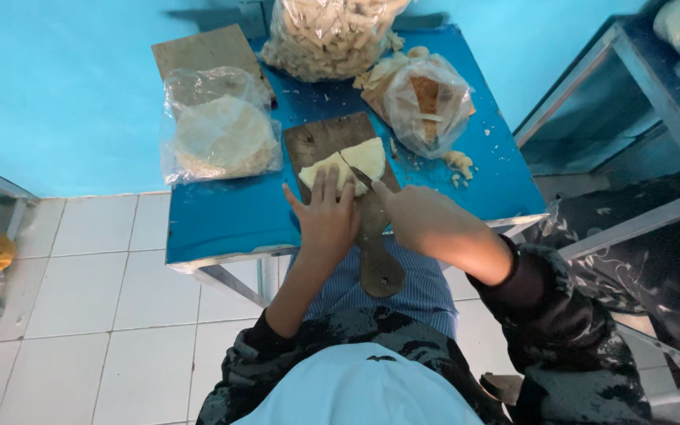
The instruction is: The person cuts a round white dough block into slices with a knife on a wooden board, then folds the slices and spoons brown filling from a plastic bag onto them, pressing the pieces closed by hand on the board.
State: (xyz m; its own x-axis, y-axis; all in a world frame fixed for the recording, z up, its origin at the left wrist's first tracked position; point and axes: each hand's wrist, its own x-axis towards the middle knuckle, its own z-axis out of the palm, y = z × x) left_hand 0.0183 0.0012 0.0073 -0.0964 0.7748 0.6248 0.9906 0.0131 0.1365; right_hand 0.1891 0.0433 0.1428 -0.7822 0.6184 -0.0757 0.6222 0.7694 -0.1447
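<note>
Left hand (328,216) pressing flat, fingers (332,182) spread wide on flatbreads (356,161), right hand (411,214) gripping knife (360,179), cutting on board (320,140), blue surface (230,212).

Left bag: clear plastic bag of round pale flatbreads (220,132), lying near the counter's left edge, partly over a brown board.
Far bag: large clear plastic bag of pale cut strips (328,35), bulging, at the counter's far edge.
Right bag: small crumpled clear plastic bag (426,102), holding brownish pieces, toward the far right corner.
Labels, signs, screens: none.
</note>
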